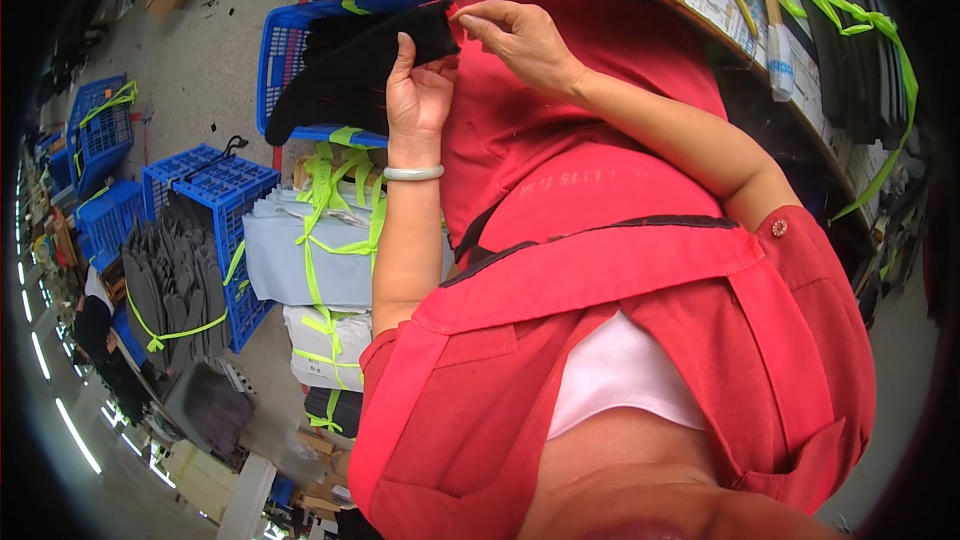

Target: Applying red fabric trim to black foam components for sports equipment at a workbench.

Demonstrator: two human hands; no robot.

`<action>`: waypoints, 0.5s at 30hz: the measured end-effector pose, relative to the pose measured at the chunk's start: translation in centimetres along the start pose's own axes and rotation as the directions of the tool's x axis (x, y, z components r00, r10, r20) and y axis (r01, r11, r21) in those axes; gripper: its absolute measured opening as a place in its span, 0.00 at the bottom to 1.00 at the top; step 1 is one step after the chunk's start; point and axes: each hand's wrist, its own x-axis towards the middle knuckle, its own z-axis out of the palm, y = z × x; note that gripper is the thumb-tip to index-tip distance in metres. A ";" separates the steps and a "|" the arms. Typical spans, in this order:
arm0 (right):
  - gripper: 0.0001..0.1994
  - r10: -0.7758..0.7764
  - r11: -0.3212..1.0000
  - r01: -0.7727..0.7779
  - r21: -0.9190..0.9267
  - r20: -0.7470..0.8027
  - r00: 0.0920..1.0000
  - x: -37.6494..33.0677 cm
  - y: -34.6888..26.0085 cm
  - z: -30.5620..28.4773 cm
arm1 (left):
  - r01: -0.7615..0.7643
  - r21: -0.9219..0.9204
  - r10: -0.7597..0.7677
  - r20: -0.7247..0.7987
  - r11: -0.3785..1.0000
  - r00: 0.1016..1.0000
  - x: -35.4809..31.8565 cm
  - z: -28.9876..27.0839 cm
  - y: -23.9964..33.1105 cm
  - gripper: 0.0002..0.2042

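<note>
Black fabric piece gripped by left hand; right hand pinching its corner, aligning edge; next move needs steady two-handed pull.

The soft fabric piece is black, the slotted plastic crate behind it is blue, the thin wrist bangle is pale green, the apron is red, and the straps around the light grey folded stacks are neon yellow-green
</note>
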 end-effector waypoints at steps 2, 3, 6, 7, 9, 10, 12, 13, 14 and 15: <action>0.12 0.046 0.999 -0.046 -0.020 0.011 0.999 0.2 -0.3 0.0 | 0.007 0.006 -0.007 0.008 1.000 1.000 0.0 -0.1 -0.1 0.20; 0.12 0.093 0.995 -0.092 -0.042 0.022 0.995 0.2 -0.3 0.0 | -0.012 0.012 0.012 0.007 1.000 1.000 0.0 0.1 -0.3 0.20; 0.12 0.042 0.994 -0.051 0.093 0.095 0.995 0.6 1.1 0.0 | -0.035 0.041 0.035 0.010 0.999 0.999 -0.1 1.1 -1.2 0.19; 0.12 0.043 0.994 -0.052 0.095 0.090 0.995 0.7 1.5 -0.2 | -0.045 0.060 0.044 0.011 0.997 0.999 -0.1 1.5 -1.4 0.19; 0.11 0.095 0.992 -0.108 0.061 0.185 0.978 1.0 1.4 -0.3 | -0.048 0.071 0.047 0.019 0.996 0.999 0.0 1.3 -1.5 0.19; 0.11 0.096 0.992 -0.109 0.060 0.187 0.978 0.8 1.3 -0.3 | -0.041 0.081 0.040 0.016 0.996 0.999 0.1 1.3 -1.7 0.18; 0.11 0.056 0.996 -0.057 0.074 0.014 0.998 0.3 0.3 -0.1 | -0.029 0.085 0.028 0.005 0.996 1.000 -0.1 1.4 -2.0 0.17; 0.11 0.052 0.996 -0.054 0.072 0.023 0.998 0.4 0.5 -0.2 | -0.016 0.077 0.016 -0.005 0.997 1.000 -0.2 1.4 -2.3 0.17; 0.10 0.102 0.988 -0.099 0.116 -0.019 0.995 0.6 0.6 -0.3 | -0.015 0.086 0.015 0.001 0.996 1.000 -0.2 1.5 -2.5 0.15; 0.10 0.153 0.977 -0.141 0.162 -0.066 0.986 0.9 1.1 -0.7 | 0.011 0.069 -0.014 0.043 0.998 0.999 0.2 1.5 -2.6 0.18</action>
